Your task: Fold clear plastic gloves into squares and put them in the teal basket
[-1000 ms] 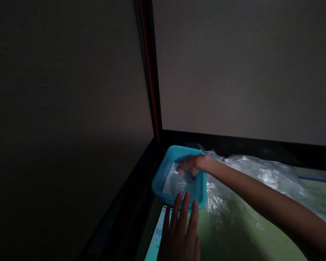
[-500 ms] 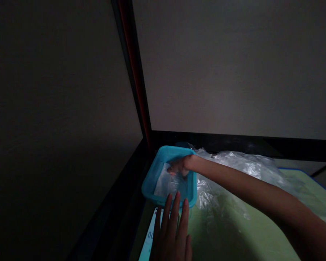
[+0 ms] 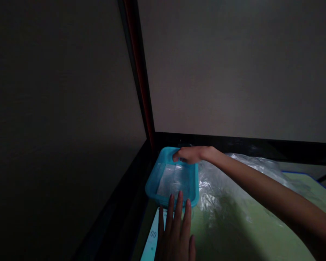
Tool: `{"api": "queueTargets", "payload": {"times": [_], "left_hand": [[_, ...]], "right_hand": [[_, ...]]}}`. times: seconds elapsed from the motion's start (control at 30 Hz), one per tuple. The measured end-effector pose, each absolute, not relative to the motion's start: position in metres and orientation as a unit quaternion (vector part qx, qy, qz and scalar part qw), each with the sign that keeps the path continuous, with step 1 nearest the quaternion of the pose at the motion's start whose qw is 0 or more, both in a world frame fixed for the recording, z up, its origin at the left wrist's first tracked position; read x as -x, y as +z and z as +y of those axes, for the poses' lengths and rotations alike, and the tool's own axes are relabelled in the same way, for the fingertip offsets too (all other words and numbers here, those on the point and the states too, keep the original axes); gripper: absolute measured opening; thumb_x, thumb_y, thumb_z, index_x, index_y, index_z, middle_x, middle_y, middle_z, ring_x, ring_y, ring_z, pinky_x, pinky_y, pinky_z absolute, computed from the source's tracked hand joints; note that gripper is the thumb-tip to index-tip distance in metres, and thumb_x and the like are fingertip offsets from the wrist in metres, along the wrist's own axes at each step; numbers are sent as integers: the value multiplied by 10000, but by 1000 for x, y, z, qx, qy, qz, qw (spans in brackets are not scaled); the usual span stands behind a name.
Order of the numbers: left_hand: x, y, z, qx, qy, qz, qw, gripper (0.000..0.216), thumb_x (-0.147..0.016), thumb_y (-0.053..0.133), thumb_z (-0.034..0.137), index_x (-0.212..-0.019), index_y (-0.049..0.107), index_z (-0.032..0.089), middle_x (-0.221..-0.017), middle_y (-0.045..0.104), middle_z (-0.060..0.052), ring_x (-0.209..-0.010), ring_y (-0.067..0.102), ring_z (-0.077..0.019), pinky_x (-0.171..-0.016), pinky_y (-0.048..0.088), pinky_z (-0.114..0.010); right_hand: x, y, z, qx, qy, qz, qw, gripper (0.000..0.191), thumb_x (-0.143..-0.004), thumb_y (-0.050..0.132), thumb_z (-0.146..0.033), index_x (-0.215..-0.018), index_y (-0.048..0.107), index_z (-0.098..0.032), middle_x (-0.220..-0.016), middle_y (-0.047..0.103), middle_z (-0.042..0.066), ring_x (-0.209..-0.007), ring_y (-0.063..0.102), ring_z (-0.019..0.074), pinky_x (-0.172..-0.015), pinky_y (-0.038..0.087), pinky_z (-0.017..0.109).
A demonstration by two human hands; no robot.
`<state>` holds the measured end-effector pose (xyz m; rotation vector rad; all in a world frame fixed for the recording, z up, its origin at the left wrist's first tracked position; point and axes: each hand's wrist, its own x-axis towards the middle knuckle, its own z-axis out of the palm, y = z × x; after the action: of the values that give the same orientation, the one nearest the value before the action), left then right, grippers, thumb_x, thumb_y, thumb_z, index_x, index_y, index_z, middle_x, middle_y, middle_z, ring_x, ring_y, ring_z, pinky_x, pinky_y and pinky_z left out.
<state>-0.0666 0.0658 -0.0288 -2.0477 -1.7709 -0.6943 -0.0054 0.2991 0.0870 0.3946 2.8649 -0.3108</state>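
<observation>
A turquoise plastic basket (image 3: 149, 186) stands in the corner, with clear plastic packets (image 3: 172, 179) lying flat on its bottom. My right hand (image 3: 190, 154) hovers over the basket's far right side, its fingers bent downward and a little apart, with nothing visible in them. At the near side, my left hand (image 3: 176, 226) is stretched out flat with its fingers spread. Its fingertips overlap the basket's near rim in the view; whether they touch it I cannot tell. Under that hand, partly covered, is a lit phone (image 3: 152, 237) showing large digits.
Crumpled clear plastic (image 3: 212, 188) spreads to the right of the basket, partly behind my right forearm. Everything rests on a green tabletop (image 3: 225, 232) with a blue edge. Dark-framed panels (image 3: 233, 72) rise behind and to the left. The light is dim.
My right hand has risen from inside the basket toward its far right rim, leaving the packets lying on the bottom. My left hand stays spread in place. The view has shifted slightly.
</observation>
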Motion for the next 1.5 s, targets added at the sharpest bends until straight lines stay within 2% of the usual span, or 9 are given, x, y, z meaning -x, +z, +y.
{"api": "queueTargets", "payload": {"times": [0.27,0.47,0.63,0.83,0.93,1.07,1.2,1.33,1.5], "left_hand": [[64,-28,63,714,-324,-605,139,665,-770,344,12,-1394,185,175,-1449,223,-119,-1309,228,-306,-967,336,-514],[65,-31,59,725,-387,-555,129,417,-814,415,71,-1214,451,183,-1185,537,-109,-1100,510,-226,-864,475,-356],[57,-30,61,742,-360,-558,94,456,-805,390,75,-1254,407,154,-1273,472,-136,-1148,479,-253,-888,472,-394],[59,-31,68,764,-352,-538,58,545,-805,390,71,-1334,289,150,-1394,320,-147,-1288,295,-268,-993,373,-438],[56,-28,68,768,-367,-521,67,494,-805,392,76,-1295,345,123,-1358,363,-169,-1268,328,-279,-985,374,-454],[38,-22,54,778,-394,-488,45,381,-804,401,86,-1171,470,163,-1237,495,-119,-1153,465,-238,-952,416,-413],[13,-28,37,809,-355,-468,-8,351,-783,404,71,-1095,522,180,-1208,517,-96,-1105,499,-222,-921,445,-388],[2,-38,34,821,-318,-472,-40,386,-737,424,42,-1084,530,174,-1232,498,-102,-1129,477,-233,-937,433,-415],[3,-43,41,802,-336,-490,-59,429,-722,419,21,-1111,511,175,-1257,479,-100,-1188,432,-222,-977,399,-419]], "right_hand": [[-53,124,274,-146,-78,986,35,332,-758,475,0,-1044,586,-124,-1057,619,102,-968,580,211,-807,436,318],[-124,134,229,-219,-54,974,15,302,-784,490,-58,-1056,597,-133,-1063,623,108,-954,591,218,-805,452,331],[-183,117,182,-303,-96,948,4,316,-793,493,-100,-1083,599,-168,-1068,627,87,-955,592,220,-798,460,334],[-232,83,129,-356,-162,920,-16,291,-830,458,-135,-1090,587,-158,-1068,626,87,-966,582,208,-828,453,335],[-237,59,108,-354,-198,912,-52,270,-845,444,-141,-1073,589,-152,-1061,625,92,-962,581,195,-839,450,331],[-225,23,89,-332,-230,909,-99,273,-880,445,-244,-1114,567,-172,-1136,587,90,-1034,546,191,-882,438,337],[-208,-8,81,-350,-179,905,-164,463,-889,429,-369,-1296,418,-149,-1340,427,134,-1230,379,223,-1014,319,385],[-201,-22,81,-352,-154,911,-148,540,-889,388,-447,-1360,320,-191,-1401,345,112,-1299,265,245,-1047,226,467],[-202,-18,77,-319,-158,924,-139,502,-904,371,-417,-1346,341,-179,-1329,452,110,-1294,279,242,-1051,215,482]]}}
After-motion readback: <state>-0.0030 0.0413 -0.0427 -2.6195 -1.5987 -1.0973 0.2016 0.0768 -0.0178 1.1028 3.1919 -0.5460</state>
